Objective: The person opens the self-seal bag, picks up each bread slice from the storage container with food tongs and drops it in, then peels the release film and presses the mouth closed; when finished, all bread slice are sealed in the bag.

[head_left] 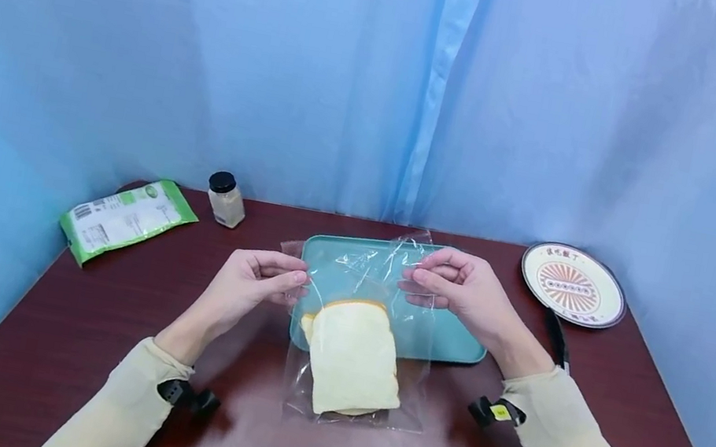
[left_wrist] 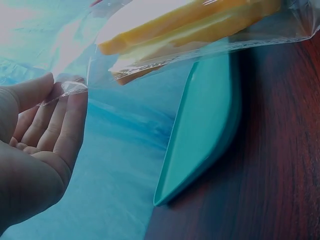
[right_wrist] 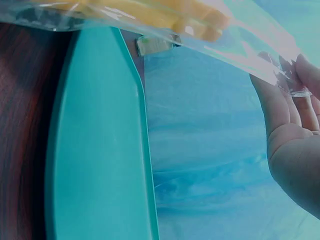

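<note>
Two slices of bread (head_left: 355, 355) lie one over the other inside a clear plastic bag (head_left: 410, 393). The wrist views show their yellow-brown crusts stacked in the bag. My left hand (head_left: 257, 282) pinches the bag's left upper edge between thumb and fingers. On the other side, my right hand (head_left: 471, 291) pinches its right upper edge. Between the hands the bag is spread, its bread-filled end toward me. Behind and beneath it in the head view is a teal tray (head_left: 459, 345), partly covered by the bag.
A green-and-white packet (head_left: 129, 219) lies at the back left, beside a black-capped jar (head_left: 227, 200). At the back right is a patterned plate (head_left: 573, 285), with a black-handled utensil (head_left: 556, 336) near my right forearm. Blue curtains (head_left: 313, 72) surround the dark wooden table (head_left: 59, 330).
</note>
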Available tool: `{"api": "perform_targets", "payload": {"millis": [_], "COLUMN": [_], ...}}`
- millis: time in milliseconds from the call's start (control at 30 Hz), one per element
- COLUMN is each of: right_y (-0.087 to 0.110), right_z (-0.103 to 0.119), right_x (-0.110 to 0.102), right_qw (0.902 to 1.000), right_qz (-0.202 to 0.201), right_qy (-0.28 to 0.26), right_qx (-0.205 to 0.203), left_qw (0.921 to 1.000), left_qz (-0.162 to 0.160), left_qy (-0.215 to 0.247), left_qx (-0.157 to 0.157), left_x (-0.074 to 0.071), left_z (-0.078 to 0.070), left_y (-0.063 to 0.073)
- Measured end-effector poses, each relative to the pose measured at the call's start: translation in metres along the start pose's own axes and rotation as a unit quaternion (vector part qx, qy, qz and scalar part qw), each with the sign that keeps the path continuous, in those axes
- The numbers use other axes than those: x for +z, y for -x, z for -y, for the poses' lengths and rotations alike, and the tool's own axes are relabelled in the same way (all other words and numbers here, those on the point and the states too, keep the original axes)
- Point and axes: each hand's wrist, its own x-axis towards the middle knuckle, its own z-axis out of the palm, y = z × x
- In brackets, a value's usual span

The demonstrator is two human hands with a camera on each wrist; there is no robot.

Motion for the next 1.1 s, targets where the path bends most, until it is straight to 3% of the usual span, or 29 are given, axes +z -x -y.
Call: {"api": "perform_targets", "payload": {"millis": [200, 433, 633, 733, 933, 1100], "right_y": [0.009, 0.013, 0.023, 0.026, 0.023, 0.024], "right_z": [-0.005, 0.005, 0.016, 0.020, 0.028, 0.034], "right_x": [-0.001, -0.005, -0.006, -0.005, -0.001, 0.002], "right_qw": [0.9997, 0.9969, 0.9927, 0.9947, 0.9995, 0.9999], "right_qz": [-0.019, -0.073, -0.118, -0.101, -0.023, -0.013], "right_qy": [-0.014, -0.030, 0.019, 0.011, -0.021, 0.007], "right_qx": [0.001, 0.000, -0.010, -0.016, -0.008, -0.009], "left_qw": [0.9997, 0.9996, 0.9990, 0.9988, 0.9983, 0.9966], "left_qz": [0.021, 0.024, 0.036, 0.035, 0.026, 0.025], "left_qy": [0.007, 0.002, -0.007, -0.008, -0.025, -0.024], "left_qx": [-0.007, 0.017, 0.024, 0.033, 0.046, 0.075], "left_x": [0.002, 0.008, 0.014, 0.014, 0.006, 0.003], "left_z": [-0.001, -0.010, -0.011, -0.014, -0.025, -0.031], "left_y": [-0.001, -0.004, -0.006, -0.007, -0.002, -0.001]}}
